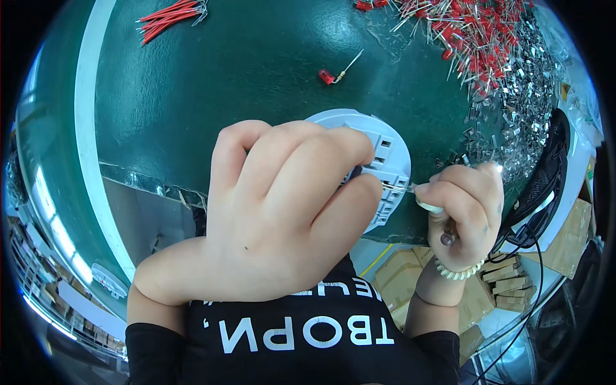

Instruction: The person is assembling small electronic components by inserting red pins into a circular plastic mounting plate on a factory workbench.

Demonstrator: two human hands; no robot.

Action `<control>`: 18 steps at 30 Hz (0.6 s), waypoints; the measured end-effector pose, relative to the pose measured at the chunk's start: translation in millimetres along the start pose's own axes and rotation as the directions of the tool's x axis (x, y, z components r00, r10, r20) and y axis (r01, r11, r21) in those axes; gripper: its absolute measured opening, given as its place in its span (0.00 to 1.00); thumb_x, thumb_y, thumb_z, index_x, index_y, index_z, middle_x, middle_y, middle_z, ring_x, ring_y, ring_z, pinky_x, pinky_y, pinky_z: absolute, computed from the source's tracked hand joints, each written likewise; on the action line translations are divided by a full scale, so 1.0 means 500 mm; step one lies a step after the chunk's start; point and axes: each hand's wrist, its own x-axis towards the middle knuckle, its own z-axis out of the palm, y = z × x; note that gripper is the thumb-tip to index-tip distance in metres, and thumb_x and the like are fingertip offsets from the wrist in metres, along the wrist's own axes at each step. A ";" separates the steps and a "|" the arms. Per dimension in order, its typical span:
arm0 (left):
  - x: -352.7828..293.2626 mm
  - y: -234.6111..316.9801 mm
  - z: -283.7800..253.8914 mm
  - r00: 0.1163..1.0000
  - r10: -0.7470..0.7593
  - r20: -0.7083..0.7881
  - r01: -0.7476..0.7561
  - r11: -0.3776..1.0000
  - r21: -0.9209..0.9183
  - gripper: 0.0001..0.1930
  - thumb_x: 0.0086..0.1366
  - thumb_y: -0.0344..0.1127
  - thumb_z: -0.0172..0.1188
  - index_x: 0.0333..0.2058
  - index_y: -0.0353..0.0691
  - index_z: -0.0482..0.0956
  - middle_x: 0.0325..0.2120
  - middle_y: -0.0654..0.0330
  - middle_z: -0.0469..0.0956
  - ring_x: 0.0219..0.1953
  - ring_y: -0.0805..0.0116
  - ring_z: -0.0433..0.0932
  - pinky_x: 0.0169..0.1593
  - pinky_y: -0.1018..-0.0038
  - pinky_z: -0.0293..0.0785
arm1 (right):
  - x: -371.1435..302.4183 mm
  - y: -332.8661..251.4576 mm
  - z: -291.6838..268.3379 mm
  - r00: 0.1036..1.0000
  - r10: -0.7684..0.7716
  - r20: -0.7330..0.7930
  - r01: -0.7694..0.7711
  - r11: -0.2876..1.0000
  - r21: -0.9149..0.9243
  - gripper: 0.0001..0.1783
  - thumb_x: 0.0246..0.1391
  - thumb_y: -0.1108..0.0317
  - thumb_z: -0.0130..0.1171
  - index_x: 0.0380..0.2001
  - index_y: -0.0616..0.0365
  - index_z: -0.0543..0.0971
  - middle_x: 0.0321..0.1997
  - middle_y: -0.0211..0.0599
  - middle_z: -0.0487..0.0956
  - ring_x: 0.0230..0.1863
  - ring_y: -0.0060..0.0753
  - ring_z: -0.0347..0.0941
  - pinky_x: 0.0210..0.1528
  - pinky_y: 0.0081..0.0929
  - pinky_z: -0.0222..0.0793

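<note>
A round white plastic housing [396, 144] with rows of slots lies at the near edge of the green table, partly hidden under my left hand [282, 192]. Thumb and forefinger of that hand are pinched together over it, with a small dark piece between them. Thin metal, like a wire or shaft, runs from there to the fingertips of my right hand [465, 205]. Those fingers are curled closed around something mostly hidden; a round, brownish, see-through end shows in the palm. Beyond the housing lies a red LED [326, 76] with a resistor [339, 77] on its lead.
Red wires [170, 19] lie bundled at the far left of the green tabletop [212, 77]. A heap of red LEDs [478, 48] and many small metal clips [523, 109] cover the far right. A black mesh bag [545, 186] sits at the right edge, above cardboard boxes [401, 279].
</note>
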 end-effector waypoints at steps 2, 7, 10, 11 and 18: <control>0.002 0.000 -0.001 1.000 0.001 -0.001 -0.001 1.000 -0.008 0.18 0.41 0.28 0.70 0.35 0.48 0.82 0.41 0.63 0.76 0.36 0.65 0.74 0.43 0.68 0.66 | 0.003 0.001 0.000 1.000 -0.009 0.004 0.009 1.000 -0.006 0.17 0.30 0.68 0.62 0.32 0.42 0.83 0.31 0.21 0.78 0.24 0.25 0.67 0.30 0.28 0.58; 0.003 -0.001 0.001 1.000 0.002 -0.014 -0.002 1.000 -0.025 0.19 0.39 0.27 0.71 0.35 0.47 0.83 0.41 0.64 0.76 0.36 0.65 0.73 0.42 0.68 0.65 | 0.008 0.005 -0.004 0.998 -0.057 0.038 0.058 0.998 -0.003 0.14 0.34 0.67 0.62 0.32 0.43 0.83 0.32 0.23 0.78 0.24 0.27 0.67 0.29 0.29 0.58; 0.002 -0.001 0.005 0.999 0.004 -0.033 -0.005 1.000 -0.026 0.20 0.38 0.27 0.70 0.35 0.47 0.83 0.40 0.64 0.76 0.36 0.65 0.73 0.42 0.68 0.65 | 0.011 0.008 -0.014 0.991 -0.103 0.083 0.102 0.995 0.010 0.11 0.38 0.67 0.64 0.31 0.47 0.82 0.31 0.28 0.77 0.24 0.30 0.68 0.28 0.31 0.58; 0.001 -0.001 0.007 0.999 0.007 -0.044 -0.008 1.000 -0.024 0.20 0.38 0.27 0.70 0.35 0.47 0.83 0.40 0.64 0.76 0.36 0.65 0.73 0.42 0.68 0.65 | 0.013 0.008 -0.018 0.988 -0.117 0.099 0.116 0.993 0.015 0.10 0.39 0.67 0.65 0.30 0.49 0.81 0.31 0.30 0.77 0.24 0.31 0.68 0.28 0.31 0.58; -0.002 -0.001 0.003 0.999 0.006 -0.049 -0.008 1.000 -0.026 0.20 0.37 0.26 0.70 0.35 0.47 0.83 0.40 0.64 0.76 0.35 0.66 0.73 0.42 0.68 0.65 | 0.028 0.002 -0.023 0.976 -0.163 0.148 0.167 0.986 -0.015 0.13 0.37 0.69 0.65 0.32 0.48 0.81 0.32 0.27 0.77 0.25 0.29 0.68 0.29 0.30 0.59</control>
